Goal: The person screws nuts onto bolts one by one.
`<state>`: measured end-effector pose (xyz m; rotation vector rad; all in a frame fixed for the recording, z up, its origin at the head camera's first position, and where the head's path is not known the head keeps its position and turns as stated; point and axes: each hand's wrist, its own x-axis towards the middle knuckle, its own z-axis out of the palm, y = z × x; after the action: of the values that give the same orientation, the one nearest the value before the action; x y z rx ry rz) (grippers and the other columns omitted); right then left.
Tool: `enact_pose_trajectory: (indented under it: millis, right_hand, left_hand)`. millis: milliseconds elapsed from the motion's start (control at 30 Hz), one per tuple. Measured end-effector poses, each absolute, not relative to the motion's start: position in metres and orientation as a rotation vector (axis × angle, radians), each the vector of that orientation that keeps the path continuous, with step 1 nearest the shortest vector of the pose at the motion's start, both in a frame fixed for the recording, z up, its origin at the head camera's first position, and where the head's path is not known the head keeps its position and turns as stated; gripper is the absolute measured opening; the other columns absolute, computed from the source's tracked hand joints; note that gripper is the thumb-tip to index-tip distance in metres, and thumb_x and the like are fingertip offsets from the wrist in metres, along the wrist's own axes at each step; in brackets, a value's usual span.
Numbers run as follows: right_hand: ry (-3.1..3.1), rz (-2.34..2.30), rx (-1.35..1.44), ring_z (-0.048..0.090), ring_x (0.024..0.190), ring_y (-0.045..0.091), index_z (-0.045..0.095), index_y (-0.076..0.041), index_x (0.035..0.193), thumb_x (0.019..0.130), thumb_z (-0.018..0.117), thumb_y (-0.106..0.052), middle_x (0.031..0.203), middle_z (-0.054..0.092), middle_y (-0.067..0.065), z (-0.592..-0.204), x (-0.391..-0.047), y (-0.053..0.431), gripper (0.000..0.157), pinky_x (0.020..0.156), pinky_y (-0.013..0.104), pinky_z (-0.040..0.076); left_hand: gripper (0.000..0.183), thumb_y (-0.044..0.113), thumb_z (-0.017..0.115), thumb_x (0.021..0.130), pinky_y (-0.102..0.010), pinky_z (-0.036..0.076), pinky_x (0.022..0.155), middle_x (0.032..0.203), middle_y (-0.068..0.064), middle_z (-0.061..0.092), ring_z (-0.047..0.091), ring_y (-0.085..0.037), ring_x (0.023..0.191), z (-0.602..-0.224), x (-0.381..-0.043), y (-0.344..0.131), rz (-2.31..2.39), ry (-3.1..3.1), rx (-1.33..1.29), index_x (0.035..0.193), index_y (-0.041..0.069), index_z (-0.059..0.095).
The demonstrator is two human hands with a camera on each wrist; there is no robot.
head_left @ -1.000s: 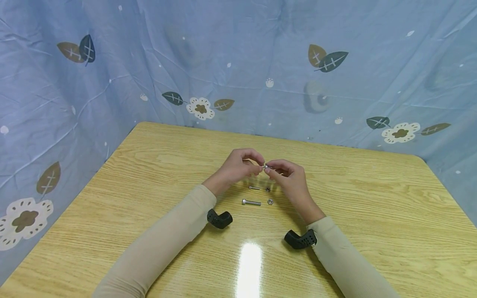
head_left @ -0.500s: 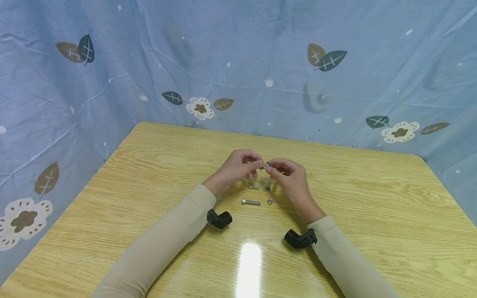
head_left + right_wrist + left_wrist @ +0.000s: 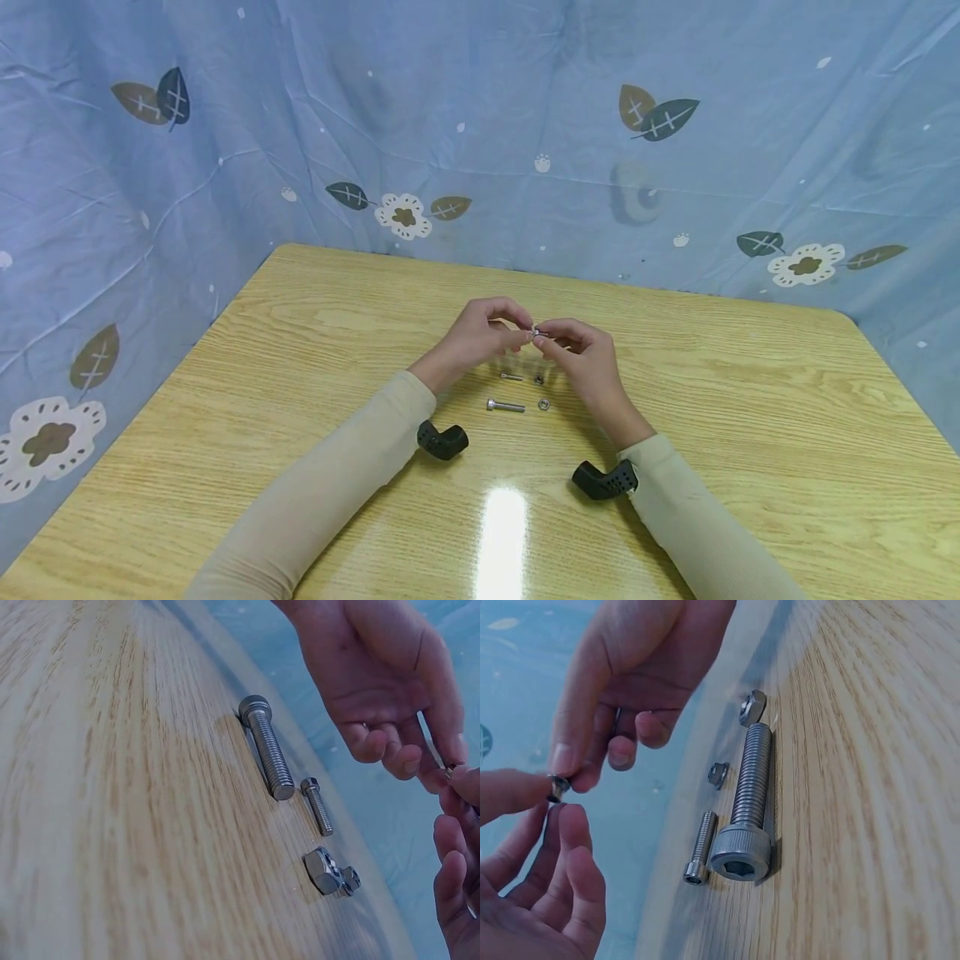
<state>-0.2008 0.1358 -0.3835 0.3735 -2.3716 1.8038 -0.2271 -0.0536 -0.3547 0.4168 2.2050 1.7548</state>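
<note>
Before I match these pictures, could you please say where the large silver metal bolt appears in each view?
Head: large silver metal bolt, below centre, slightly right.
Left wrist: large bolt, right of centre.
Right wrist: large bolt, just above centre.
Shared landmark: small silver metal bolt beside it.

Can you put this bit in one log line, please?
left hand: pinches small metal part | right hand: pinches same part | on table: large bolt, small bolt, large nut, small nut

Left hand and right hand both pinch, fingertips close together.
The left arm and right arm reach forward, slanting inward; each thumb presses toward the index finger, other fingers loosely curled.
</note>
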Motion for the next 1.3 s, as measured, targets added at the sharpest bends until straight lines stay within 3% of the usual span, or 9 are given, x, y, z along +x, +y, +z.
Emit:
enact_pose_trajectory:
  millis: [367, 533, 767, 1000, 1167, 1300]
  right_hand:
    - [-2.376, 1.809, 0.357, 0.064, 0.075, 0.01, 0.071, -0.008, 0.108, 0.089, 0.071, -0.027, 0.095, 0.068, -0.006, -0.3828, -0.2009, 0.1363, 0.026, 0.07, 0.034, 0.055]
    - [-2.396, 1.798, 0.353, 0.064, 0.076, 0.011, 0.071, -0.009, 0.109, 0.089, 0.071, -0.026, 0.096, 0.067, -0.007, -0.3821, -0.2003, 0.1366, 0.026, 0.07, 0.032, 0.054]
    - [-2.41, 1.814, 0.352, 0.065, 0.08, 0.027, 0.071, -0.009, 0.109, 0.089, 0.071, -0.024, 0.095, 0.067, -0.007, -0.3816, -0.1996, 0.1362, 0.025, 0.07, 0.036, 0.054]
    - [-2.398, 1.803, 0.359, 0.064, 0.076, 0.01, 0.071, -0.008, 0.109, 0.09, 0.071, -0.025, 0.096, 0.068, -0.007, -0.3812, -0.2004, 0.1366, 0.025, 0.071, 0.034, 0.055]
    - [-2.399, 1.801, 0.355, 0.064, 0.077, 0.01, 0.071, -0.008, 0.109, 0.089, 0.071, -0.025, 0.098, 0.069, -0.004, -0.3818, -0.201, 0.1368, 0.025, 0.073, 0.035, 0.056]
    - [-2.405, 1.807, 0.359, 0.064, 0.077, 0.01, 0.071, -0.008, 0.11, 0.09, 0.07, -0.022, 0.1, 0.068, -0.003, -0.3817, -0.2009, 0.137, 0.024, 0.074, 0.036, 0.056]
  left_hand:
    - [0.011, 0.021, 0.06, 0.097, -0.041, 0.052, 0.072, 0.11, -0.018, 0.065, 0.062, -0.038, 0.091, -0.354, -0.2269, -0.0529, 1.733, 2.215, 0.391, 0.103, 0.014, 0.066]
    - [0.01, 0.019, 0.063, 0.095, -0.043, 0.052, 0.075, 0.105, -0.01, 0.064, 0.062, -0.039, 0.091, -0.3533, -0.2267, -0.0537, 1.742, 2.218, 0.415, 0.102, 0.014, 0.067]
    - [0.012, 0.015, 0.066, 0.092, -0.047, 0.052, 0.082, 0.107, -0.005, 0.064, 0.063, -0.039, 0.095, -0.3531, -0.2265, -0.0552, 1.761, 2.198, 0.439, 0.105, 0.014, 0.066]
    - [0.01, 0.019, 0.063, 0.095, -0.043, 0.053, 0.074, 0.109, -0.008, 0.063, 0.064, -0.037, 0.092, -0.3529, -0.227, -0.0538, 1.733, 2.202, 0.418, 0.104, 0.016, 0.066]
    - [0.012, 0.021, 0.059, 0.097, -0.038, 0.052, 0.069, 0.11, -0.019, 0.064, 0.064, -0.032, 0.085, -0.3533, -0.2283, -0.0528, 1.712, 2.207, 0.402, 0.103, 0.014, 0.067]
    - [0.01, 0.02, 0.061, 0.096, -0.038, 0.052, 0.068, 0.106, -0.014, 0.064, 0.064, -0.031, 0.083, -0.3535, -0.2286, -0.0528, 1.725, 2.203, 0.402, 0.102, 0.014, 0.067]
